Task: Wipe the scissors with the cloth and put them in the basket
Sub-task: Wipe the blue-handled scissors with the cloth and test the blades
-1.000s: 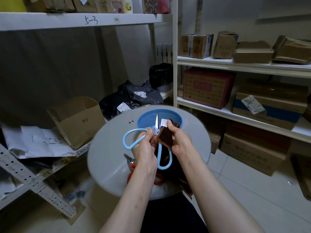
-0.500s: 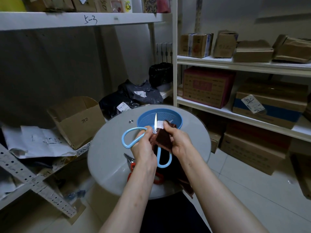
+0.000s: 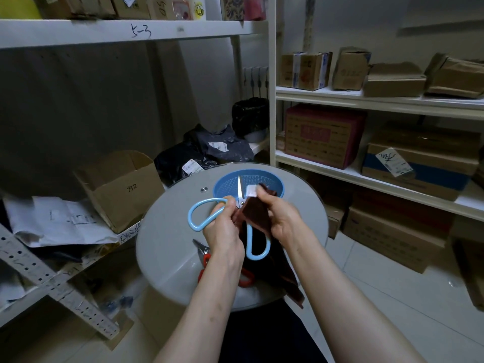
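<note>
Currently, blue-handled scissors [image 3: 240,195] are being wiped with a dark brown cloth [image 3: 258,218] above a round grey table [image 3: 167,244].

The scissors are gripped near the pivot by the left hand [image 3: 225,231], and the cloth is pinched at the blade by the right hand [image 3: 282,218]. That hand could be nicked if the cloth is drawn along the bare edge, and the hanging cloth could catch on the red-handled scissors [image 3: 205,258] below. From the grip, the blade tip points to 12 o'clock over the blue basket [image 3: 227,183]. One handle loop juts to 9 o'clock, and the other hangs to 6 o'clock.
</note>
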